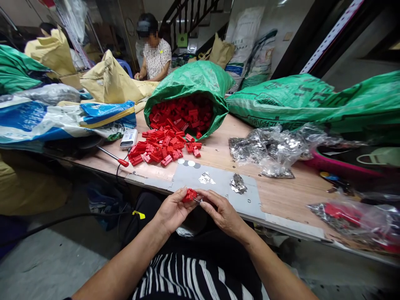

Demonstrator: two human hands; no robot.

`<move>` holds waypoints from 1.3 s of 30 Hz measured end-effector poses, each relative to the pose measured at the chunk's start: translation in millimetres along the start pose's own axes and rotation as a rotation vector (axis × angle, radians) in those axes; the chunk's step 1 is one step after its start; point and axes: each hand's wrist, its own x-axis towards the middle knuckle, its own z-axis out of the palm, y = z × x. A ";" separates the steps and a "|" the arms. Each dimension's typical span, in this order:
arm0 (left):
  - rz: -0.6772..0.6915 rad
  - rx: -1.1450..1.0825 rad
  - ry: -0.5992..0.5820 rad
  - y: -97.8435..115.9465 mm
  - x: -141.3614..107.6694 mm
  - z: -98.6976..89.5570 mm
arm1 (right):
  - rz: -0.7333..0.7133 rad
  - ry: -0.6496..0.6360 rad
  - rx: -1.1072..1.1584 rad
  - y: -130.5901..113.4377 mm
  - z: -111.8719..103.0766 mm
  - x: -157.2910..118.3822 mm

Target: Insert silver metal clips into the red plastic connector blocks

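Pinching red plastic part (189,195) in left hand (171,209), metal piece (197,200) in right hand (223,211); apparently mid-fitting, needing close alignment within grip.

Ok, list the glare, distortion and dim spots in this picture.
Head view: glare streaks the clear bags; wide-angle distortion stretches the forearms near the bottom; the staircase sits dim; the red part between the hands is too small for fine detail.

Left hand (171,211) holding red plastic piece (189,195); right hand (225,214) beside it.
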 end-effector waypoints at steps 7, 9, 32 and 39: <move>-0.021 -0.125 0.051 -4.3 -1.6 3.8 | -0.030 0.070 -0.046 1.2 6.5 0.1; -0.022 -0.146 0.065 -5.8 -1.6 4.0 | -0.023 0.087 -0.007 2.6 8.3 0.0; -0.079 0.479 0.263 -42.4 16.7 -64.4 | 0.264 0.154 0.213 34.9 -2.7 -9.0; 0.003 0.867 -0.120 -7.4 6.4 -32.8 | 0.284 0.161 0.300 35.7 -2.8 -6.8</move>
